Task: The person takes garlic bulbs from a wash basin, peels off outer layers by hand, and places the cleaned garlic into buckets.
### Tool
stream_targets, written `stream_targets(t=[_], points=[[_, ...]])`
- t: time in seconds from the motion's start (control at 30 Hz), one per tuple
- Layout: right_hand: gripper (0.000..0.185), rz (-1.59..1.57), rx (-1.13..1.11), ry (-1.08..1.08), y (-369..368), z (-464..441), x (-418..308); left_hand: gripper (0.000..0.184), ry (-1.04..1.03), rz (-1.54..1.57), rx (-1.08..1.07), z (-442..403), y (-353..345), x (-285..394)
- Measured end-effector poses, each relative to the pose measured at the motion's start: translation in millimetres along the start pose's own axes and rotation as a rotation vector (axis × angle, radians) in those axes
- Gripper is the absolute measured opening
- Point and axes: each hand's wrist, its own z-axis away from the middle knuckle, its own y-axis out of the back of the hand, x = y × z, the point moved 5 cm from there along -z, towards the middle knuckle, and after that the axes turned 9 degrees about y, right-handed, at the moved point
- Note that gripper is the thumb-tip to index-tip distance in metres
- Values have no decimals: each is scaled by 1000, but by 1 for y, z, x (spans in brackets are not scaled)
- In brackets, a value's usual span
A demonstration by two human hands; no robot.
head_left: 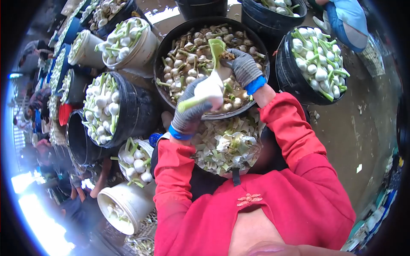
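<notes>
My left hand [191, 109], in a grey glove with a blue cuff, is closed round a white garlic bulb [209, 90] with a green stem. Above and to the right, my right hand [243, 66], gloved the same way, pinches a pale green peeled leaf [218, 49] that stretches up from the bulb. Both hands are over a wide black tub [160, 64] of unpeeled garlic bulbs with cut stems. Below them, nearer my body, lies a heap of peeled garlic skins [230, 147].
Black buckets of white garlic stand at the right [284, 72] and left [132, 102]. Pale buckets [145, 55] stand farther left, with a tipped one [124, 200] at lower left. A person [348, 21] in light blue is at upper right. Several people are at far left.
</notes>
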Motion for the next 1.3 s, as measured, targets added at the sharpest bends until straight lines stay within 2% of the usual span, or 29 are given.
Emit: stream_targets(t=[0.1,0.13,0.2,0.23,0.27,0.3,0.33,0.4,0.43,0.47,0.5,0.53,0.6,0.63,0.67,0.73,0.77,0.83,0.87,0.93,0.97,1.0,1.03,1.07,1.13,1.2,1.23,1.27,1.3], points=[[25,130,114,-231,10,4,37,102,-28,-164,-138,10,-7,-4],[23,84,162,-365,11,12,47,103,-30,-157,-105,15,-6,-2],[21,404,-344,-297,-12,18,71,106,-51,-139,-31,23,-10,11],[25,551,-939,104,-53,37,71,107,-85,-105,0,22,-8,15],[35,203,-1102,-320,-51,57,43,107,-87,-108,-8,21,-4,16],[47,258,-1194,-96,-58,79,33,107,-87,-109,-14,21,3,17],[55,213,-1194,-163,-57,88,13,107,-81,-108,-17,21,8,16],[56,-406,-887,-225,-54,69,-21,99,-91,-205,-36,23,8,15],[56,-567,-758,-258,-48,57,-30,97,-96,-303,-53,22,8,14],[57,-724,-624,-289,-42,45,-37,91,-196,-571,-59,18,8,15],[51,-680,-441,-284,-35,38,-41,85,-316,-856,-34,15,8,16],[47,-609,-388,-261,-34,35,-39,79,-446,-1103,10,12,8,16],[39,-471,-276,-220,-34,34,-32,72,-107,-419,167,13,16,2],[30,-570,-172,-264,-34,32,-28,66,-116,-514,282,8,40,-11],[29,-732,-142,-396,-30,28,-34,63,-154,-246,301,2,42,-8],[26,-522,-161,-142,-22,18,-49,55,-49,1,385,5,46,-3],[26,-544,-191,-112,-26,19,-54,37,-71,-91,451,2,53,-1],[25,-591,-248,-55,-35,26,-66,29,-49,279,486,-1,64,-10],[25,-656,-251,-92,-35,28,-70,26,-37,465,502,-1,70,-17],[25,-788,-268,-164,-32,26,-80,28,-45,587,475,-2,84,-19],[26,-709,-317,-143,-28,23,-80,29,-77,632,463,-1,84,-14],[27,-802,-431,-163,-28,26,-84,30,-110,677,449,-1,86,-9],[28,-892,-547,-185,-29,32,-90,29,-105,716,521,-2,97,-7],[29,-981,-666,-209,-31,40,-96,29,-169,702,476,-1,103,0],[31,-807,-1075,-255,-48,68,-100,32,-185,379,466,3,130,4],[32,-352,-1348,-193,-59,85,-97,38,-225,4,478,8,129,21],[33,-271,-1226,-2,-69,90,-78,40,-191,315,337,10,117,21],[38,-227,-1088,93,-68,79,-69,41,-152,630,188,10,101,23],[41,-320,-781,72,-63,67,-68,42,-78,718,206,10,99,14]])
